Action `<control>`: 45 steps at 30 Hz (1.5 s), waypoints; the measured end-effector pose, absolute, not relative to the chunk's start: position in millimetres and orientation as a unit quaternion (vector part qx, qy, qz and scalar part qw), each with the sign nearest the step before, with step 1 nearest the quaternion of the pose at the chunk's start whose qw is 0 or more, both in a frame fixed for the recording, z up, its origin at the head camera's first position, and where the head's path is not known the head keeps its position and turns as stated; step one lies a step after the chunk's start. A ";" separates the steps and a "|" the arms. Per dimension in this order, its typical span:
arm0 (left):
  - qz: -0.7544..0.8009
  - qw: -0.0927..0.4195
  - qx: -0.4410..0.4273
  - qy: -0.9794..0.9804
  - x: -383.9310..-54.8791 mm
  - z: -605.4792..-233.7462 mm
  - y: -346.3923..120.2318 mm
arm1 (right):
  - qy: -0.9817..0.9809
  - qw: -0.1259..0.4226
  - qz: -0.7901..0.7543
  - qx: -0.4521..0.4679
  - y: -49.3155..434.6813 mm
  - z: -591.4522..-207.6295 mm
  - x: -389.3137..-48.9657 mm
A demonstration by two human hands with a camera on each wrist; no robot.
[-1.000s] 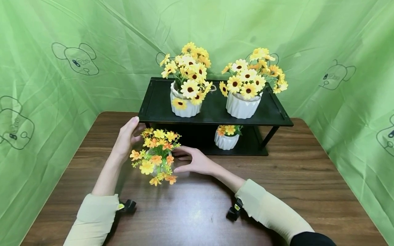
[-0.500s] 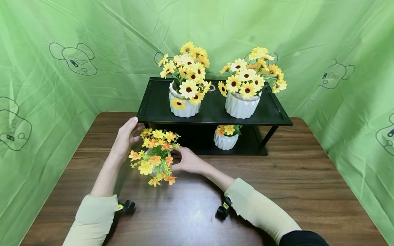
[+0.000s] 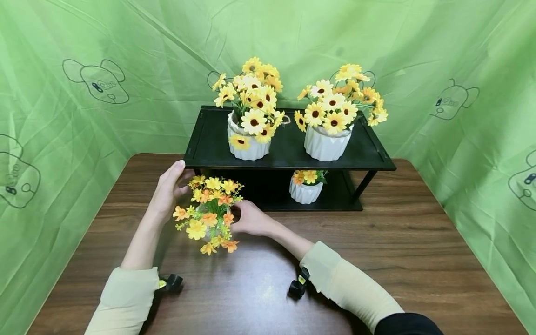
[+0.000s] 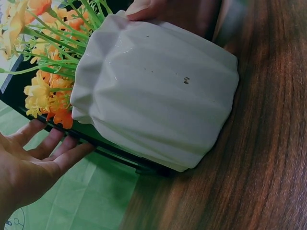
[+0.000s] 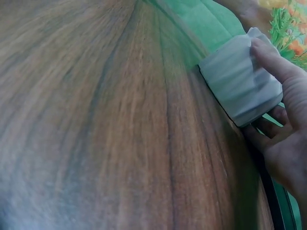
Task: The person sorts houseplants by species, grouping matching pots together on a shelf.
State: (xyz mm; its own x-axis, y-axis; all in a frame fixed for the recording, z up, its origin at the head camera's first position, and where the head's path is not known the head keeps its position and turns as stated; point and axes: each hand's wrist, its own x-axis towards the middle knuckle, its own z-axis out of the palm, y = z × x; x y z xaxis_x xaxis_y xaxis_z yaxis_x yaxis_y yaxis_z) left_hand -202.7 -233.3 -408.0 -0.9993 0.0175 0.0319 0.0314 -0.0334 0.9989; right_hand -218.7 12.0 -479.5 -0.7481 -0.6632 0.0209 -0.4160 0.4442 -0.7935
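My right hand (image 3: 247, 217) grips the white fluted flowerpot (image 4: 163, 91), its thumb on one side and its fingers on the other. Yellow and orange flowers (image 3: 210, 218) fill this pot and hide most of it in the head view. The pot stands on the table in front of the black two-tier rack (image 3: 289, 160). At the rack's front left corner is my left hand (image 3: 166, 190). Its fingers (image 4: 72, 155) reach out nearly straight to the rack's black edge, to the left of the potted flowers.
Two white pots with yellow daisies, a left one (image 3: 249, 143) and a right one (image 3: 327, 143), stand on the top tier. A smaller white pot (image 3: 305, 192) sits on the lower tier. Green cloth (image 3: 159, 121) surrounds the brown wooden table (image 3: 402, 242).
My right hand has moved left and closed round the flowerpot. The left hand stays at the rack's corner. The whole head view has shifted slightly left.
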 end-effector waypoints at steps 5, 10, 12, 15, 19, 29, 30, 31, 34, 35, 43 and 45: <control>-0.719 0.004 -0.013 -0.695 -202.1 -408.9 -233.9 | 0.826 0.157 -0.434 -0.324 11.4 -479.3 -220.2; -0.723 0.006 -0.020 -0.691 -203.6 -410.5 -233.4 | 0.804 0.173 -0.472 -0.318 12.4 -479.6 -220.8; -0.726 0.008 -0.023 -0.687 -203.9 -411.0 -233.3 | 0.795 0.179 -0.489 -0.310 13.3 -480.1 -220.5; -0.731 0.014 -0.030 -0.681 -203.6 -411.6 -233.3 | 0.786 0.185 -0.508 -0.300 15.4 -480.1 -220.0; -0.737 0.022 -0.042 -0.674 -203.9 -412.2 -233.9 | 0.806 0.170 -0.487 -0.292 19.3 -479.1 -221.8; -0.742 0.028 -0.059 -0.667 -205.1 -411.2 -235.9 | 0.819 0.151 -0.466 -0.299 29.5 -464.6 -231.5; -0.744 0.028 -0.061 -0.665 -205.4 -411.6 -235.9 | 0.819 0.153 -0.467 -0.297 31.0 -463.1 -232.4; -0.744 0.028 -0.063 -0.664 -205.8 -411.9 -235.9 | 0.821 0.153 -0.464 -0.295 32.7 -461.9 -233.6; -0.745 0.029 -0.069 -0.663 -206.8 -413.0 -235.5 | 0.828 0.145 -0.458 -0.289 38.2 -460.0 -237.8; -0.744 0.030 -0.069 -0.663 -207.2 -413.5 -235.4 | 0.831 0.140 -0.456 -0.285 40.5 -459.6 -239.2; -0.747 0.030 -0.067 -0.661 -208.2 -414.2 -233.2 | 0.846 0.110 -0.447 -0.269 56.3 -461.9 -253.2; -0.749 0.030 -0.067 -0.659 -208.0 -414.2 -233.0 | 0.858 0.101 -0.432 -0.260 58.6 -461.7 -256.6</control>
State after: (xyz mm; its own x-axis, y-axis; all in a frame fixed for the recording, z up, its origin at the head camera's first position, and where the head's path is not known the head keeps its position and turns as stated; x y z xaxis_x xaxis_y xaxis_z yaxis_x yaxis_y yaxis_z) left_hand -208.0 -233.0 -414.2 -0.9893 0.0429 0.1395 0.1329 -0.1295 0.9826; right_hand -256.6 58.6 -461.7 -0.8446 -0.5331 0.0506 -0.3579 0.4917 -0.7938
